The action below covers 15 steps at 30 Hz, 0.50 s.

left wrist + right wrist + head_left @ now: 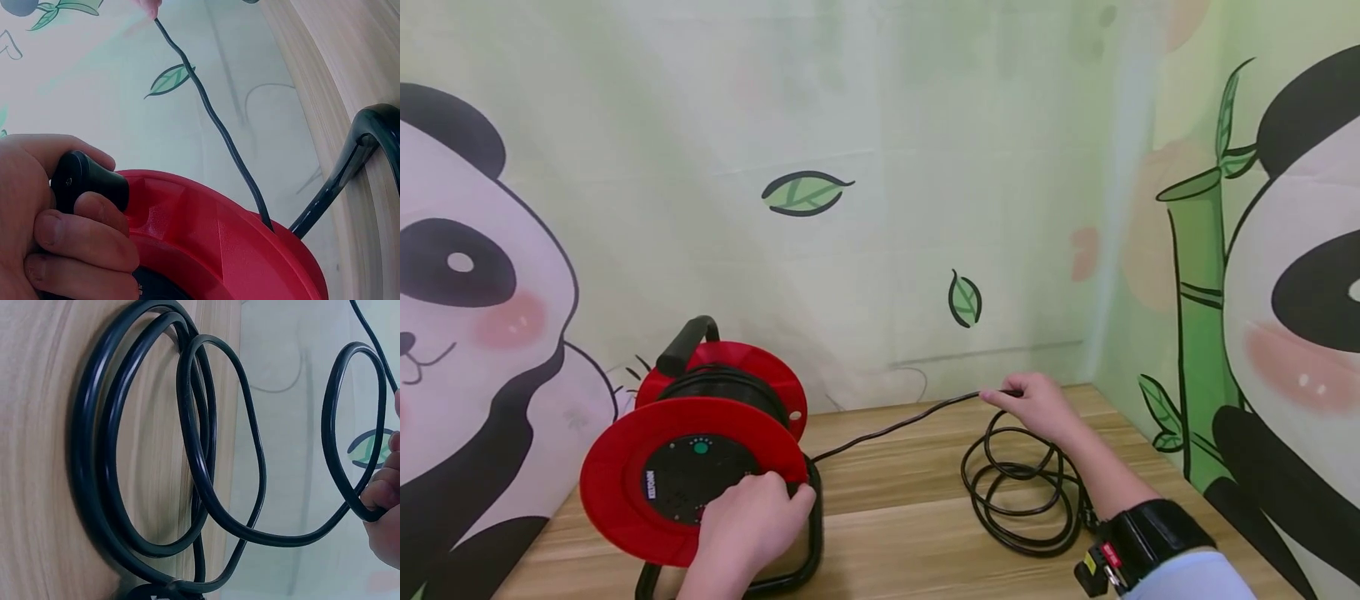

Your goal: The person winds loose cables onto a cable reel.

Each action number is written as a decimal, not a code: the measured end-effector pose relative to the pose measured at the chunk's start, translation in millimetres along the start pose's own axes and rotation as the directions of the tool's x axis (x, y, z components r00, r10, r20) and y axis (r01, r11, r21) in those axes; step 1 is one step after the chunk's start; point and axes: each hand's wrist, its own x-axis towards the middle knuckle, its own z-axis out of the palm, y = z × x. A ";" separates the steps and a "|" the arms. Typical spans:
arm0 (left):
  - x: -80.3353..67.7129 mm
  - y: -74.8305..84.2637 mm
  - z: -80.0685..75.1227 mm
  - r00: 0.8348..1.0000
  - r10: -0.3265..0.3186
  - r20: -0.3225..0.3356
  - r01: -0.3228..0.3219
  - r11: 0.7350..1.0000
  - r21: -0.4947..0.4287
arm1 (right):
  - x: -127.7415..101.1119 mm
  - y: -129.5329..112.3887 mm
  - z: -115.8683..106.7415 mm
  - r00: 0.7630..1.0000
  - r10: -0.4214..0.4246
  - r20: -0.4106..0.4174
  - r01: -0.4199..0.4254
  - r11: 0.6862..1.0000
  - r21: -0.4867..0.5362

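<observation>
A red cable reel (610, 492) with a black centre panel stands on the table at the left. Black cable is wound between its two discs. My left hand (756, 521) grips the small black crank knob (100, 181) on the front disc, fingers curled round it. From the reel a black cable (215, 122) runs up to the right, slightly slack. My right hand (1037, 408) pinches that cable above the table, at the right. Below the right hand, loose loops of the cable (81, 444) lie on the table, and one loop hangs from the fingers.
The reel has a black tubular stand (816, 533) and a black carrying handle (681, 350) on top. A black cable end piece (159, 592) lies by the loops, partly cut off. Behind the wooden table (887, 533) hangs a panda-printed curtain (880, 208).
</observation>
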 end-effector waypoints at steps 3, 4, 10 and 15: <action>0.0 -0.5 0.4 1.000 0.015 -0.001 -0.015 1.000 -0.005 | -0.4 0.0 0.1 1.000 -0.013 0.002 0.013 1.000 -0.028; 0.3 -1.4 0.6 1.000 0.020 0.001 -0.020 1.000 -0.007 | -0.9 -0.5 0.2 1.000 -0.020 0.004 0.020 0.999 -0.048; 4.6 -11.3 0.5 0.997 0.035 0.075 -0.031 0.998 -0.049 | -2.2 -8.8 4.7 0.997 -0.061 0.041 0.068 0.980 -0.189; 9.3 -19.8 0.8 0.987 0.051 0.151 -0.042 0.997 -0.065 | -3.1 -17.5 12.6 0.996 -0.071 0.062 0.083 0.974 -0.213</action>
